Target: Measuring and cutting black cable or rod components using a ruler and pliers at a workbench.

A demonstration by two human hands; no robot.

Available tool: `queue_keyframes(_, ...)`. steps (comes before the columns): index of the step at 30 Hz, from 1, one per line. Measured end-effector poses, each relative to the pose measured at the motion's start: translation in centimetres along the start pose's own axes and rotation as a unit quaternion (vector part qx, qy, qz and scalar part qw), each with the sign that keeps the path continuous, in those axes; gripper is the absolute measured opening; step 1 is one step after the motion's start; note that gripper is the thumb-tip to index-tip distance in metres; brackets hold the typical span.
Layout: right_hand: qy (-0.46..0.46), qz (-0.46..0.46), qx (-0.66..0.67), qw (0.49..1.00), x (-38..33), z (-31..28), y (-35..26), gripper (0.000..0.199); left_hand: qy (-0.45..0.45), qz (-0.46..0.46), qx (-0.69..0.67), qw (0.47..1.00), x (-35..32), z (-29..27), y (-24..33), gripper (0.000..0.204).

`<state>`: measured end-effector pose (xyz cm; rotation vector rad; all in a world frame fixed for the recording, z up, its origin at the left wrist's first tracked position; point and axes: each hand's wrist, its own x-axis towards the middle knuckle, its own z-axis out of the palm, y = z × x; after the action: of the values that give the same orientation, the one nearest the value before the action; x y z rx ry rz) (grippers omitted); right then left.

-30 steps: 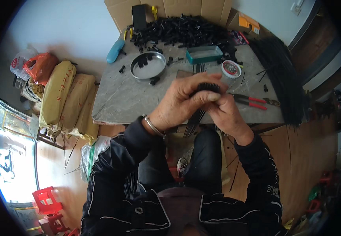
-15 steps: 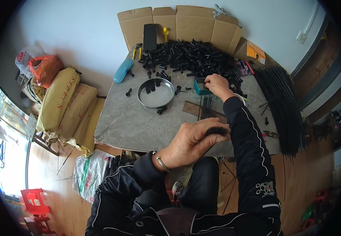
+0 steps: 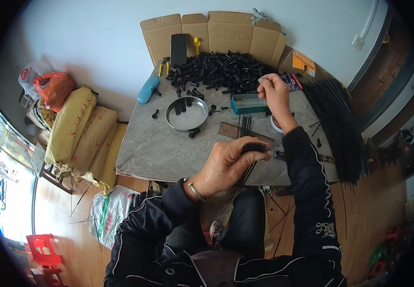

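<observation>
My left hand (image 3: 223,165) is closed around a small black piece with a bristly or ridged rim (image 3: 254,147), held above the table's near edge. Over the right end of a teal rectangular box (image 3: 240,110), my right hand (image 3: 277,98) is raised with its fingers pinched together. Anything between those fingers is too small to make out. The box holds thin, pale, needle-like pieces. Thin black rods (image 3: 246,124) lie across a brown flat bar (image 3: 228,129), just beyond my left hand. A round metal pan (image 3: 188,128) to the left contains several small black bristly blocks (image 3: 183,106).
A heap of black bolt-like parts (image 3: 221,69) fills the table's back, before a cardboard screen (image 3: 228,33). Long black rods (image 3: 338,129) spread over the right edge. A light-blue bottle (image 3: 148,89) and pliers (image 3: 164,64) lie back left. Stuffed sacks (image 3: 70,126) stand left.
My right hand has lifted out of the teal box and moved slightly right and away from me. My left hand keeps hold of the black piece, shifted slightly left.
</observation>
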<state>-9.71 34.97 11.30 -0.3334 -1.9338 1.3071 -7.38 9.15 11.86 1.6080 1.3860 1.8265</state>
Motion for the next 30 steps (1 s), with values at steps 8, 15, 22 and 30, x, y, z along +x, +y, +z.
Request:
queue_keyframes(8, -0.158, -0.283, -0.130, 0.937, -13.0, -4.8, -12.0, 0.004, 0.026, -0.079, -0.013, 0.996, -0.3, 0.0, 1.0, 0.017)
queue_keyframes(15, -0.134, -0.199, -0.163, 0.957, -16.1, -5.9, -13.6, 0.017, 0.037, -0.064, -0.030, 0.997, -0.1, 0.8, 0.9, 0.016)
queue_keyframes(22, -0.132, -0.216, -0.152, 0.955, -16.1, -5.6, -13.4, 0.019, 0.033, -0.073, -0.001, 0.997, 0.1, 1.1, 1.3, 0.015)
queue_keyframes(30, -0.126, -0.300, -0.206, 0.923, -15.2, -6.2, -14.1, 0.024, 0.009, -0.074, 0.017, 0.997, 0.3, 1.3, 1.7, 0.015)
